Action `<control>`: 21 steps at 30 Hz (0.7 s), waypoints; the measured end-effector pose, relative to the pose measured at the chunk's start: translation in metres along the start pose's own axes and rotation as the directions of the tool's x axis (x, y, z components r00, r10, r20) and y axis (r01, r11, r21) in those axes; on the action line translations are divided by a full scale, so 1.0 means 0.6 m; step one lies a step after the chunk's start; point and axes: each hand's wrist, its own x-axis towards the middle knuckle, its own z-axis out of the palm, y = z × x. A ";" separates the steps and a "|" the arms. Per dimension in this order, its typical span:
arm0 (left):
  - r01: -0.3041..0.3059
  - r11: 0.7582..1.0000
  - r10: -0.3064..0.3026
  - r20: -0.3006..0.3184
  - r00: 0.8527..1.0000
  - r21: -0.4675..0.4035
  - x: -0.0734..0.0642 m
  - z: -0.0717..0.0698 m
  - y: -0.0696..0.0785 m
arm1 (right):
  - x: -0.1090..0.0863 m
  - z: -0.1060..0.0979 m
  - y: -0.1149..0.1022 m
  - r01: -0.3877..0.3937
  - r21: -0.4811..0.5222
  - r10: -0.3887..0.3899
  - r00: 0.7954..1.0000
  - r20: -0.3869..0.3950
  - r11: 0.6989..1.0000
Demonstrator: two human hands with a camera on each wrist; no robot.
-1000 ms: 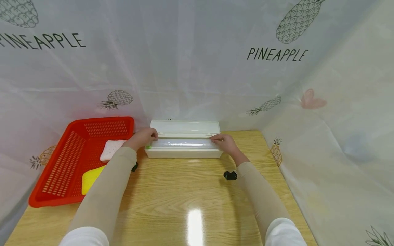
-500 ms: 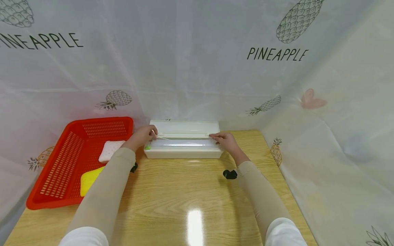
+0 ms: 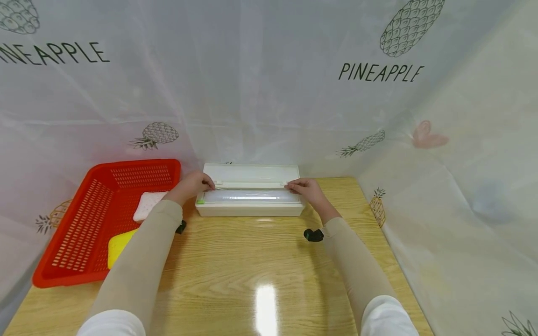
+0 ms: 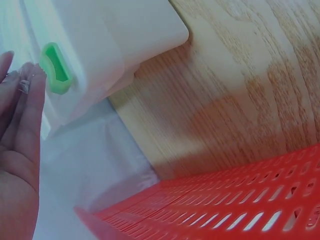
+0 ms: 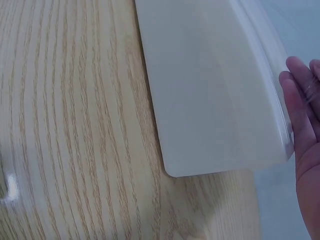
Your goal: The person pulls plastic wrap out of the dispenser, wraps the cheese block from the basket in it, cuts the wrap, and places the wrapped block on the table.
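A long white plastic wrap dispenser (image 3: pixel 250 211) stands at the back of the table, its lid (image 3: pixel 252 172) tipped up behind it. Clear plastic wrap (image 3: pixel 252 196) lies along the open top. At the left end my left hand (image 3: pixel 192 186) pinches the wrap's edge; a crumpled bit of film shows between the fingertips in the left wrist view. Beside those fingers is a green piece (image 4: pixel 56 70) on the dispenser's rim. My right hand (image 3: pixel 308 191) pinches the film at the opposite end, where shiny film crosses the fingers in the right wrist view.
Left of the dispenser, a red plastic basket (image 3: pixel 75 275) holds a white, bread-slice-shaped item (image 3: pixel 148 204) and a yellow item (image 3: pixel 119 245), partly behind the left sleeve. A printed curtain (image 3: pixel 269 93) hangs right behind the dispenser. Wooden tabletop (image 3: pixel 231 266) extends in front.
My left hand has shifted slightly up and left, and the film's edge near it now shows as a thin lifted strand. My right hand has hardly moved. The dispenser stays put.
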 end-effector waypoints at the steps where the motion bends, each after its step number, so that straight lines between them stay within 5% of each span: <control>1: -0.001 1.000 0.001 0.004 1.000 0.001 -0.001 0.000 0.001 | 0.000 0.000 0.000 -0.002 0.011 0.002 1.000 0.003 1.000; 6: 0.034 0.999 -0.034 0.052 0.998 -0.010 -0.008 -0.001 0.012 | -0.001 -0.003 -0.003 0.008 0.037 -0.009 1.000 0.030 0.999; 13: 0.138 0.973 -0.120 0.109 0.987 -0.183 -0.009 -0.001 0.012 | -0.002 -0.006 -0.009 0.025 -0.031 -0.023 0.996 0.085 0.999; 21: 0.041 0.985 -0.021 0.121 0.992 -0.168 -0.016 -0.005 0.009 | -0.010 -0.009 -0.017 -0.054 -0.073 0.060 0.995 0.077 0.996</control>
